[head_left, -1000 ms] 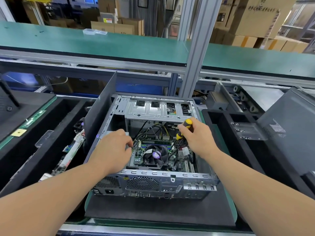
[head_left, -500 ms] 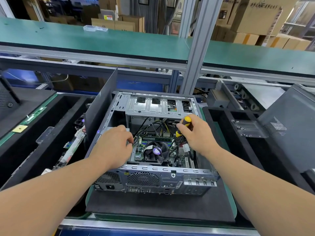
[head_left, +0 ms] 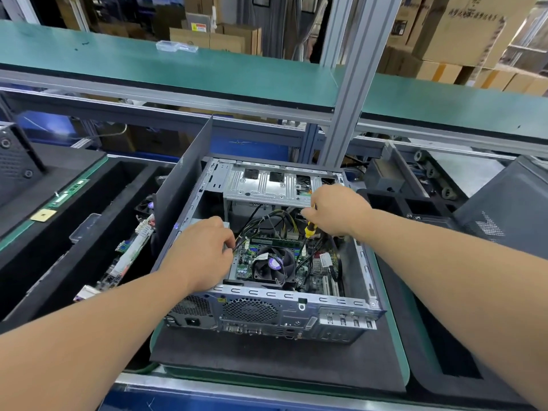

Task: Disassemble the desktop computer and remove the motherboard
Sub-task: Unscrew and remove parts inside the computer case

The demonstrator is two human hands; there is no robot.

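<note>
Green bench: open case on black mat, motherboard inside with fan. My right hand grips screwdriver above board; left hand curled on case's left, hold unclear.

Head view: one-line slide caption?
Right hand holds a yellow-handled screwdriver inside the open computer case; left hand rests inside.

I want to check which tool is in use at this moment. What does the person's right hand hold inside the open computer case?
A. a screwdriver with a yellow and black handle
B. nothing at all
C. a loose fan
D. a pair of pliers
A: the right hand grips a screwdriver, whose yellow and black handle shows below the fingers, above the motherboard in the computer case.
</note>
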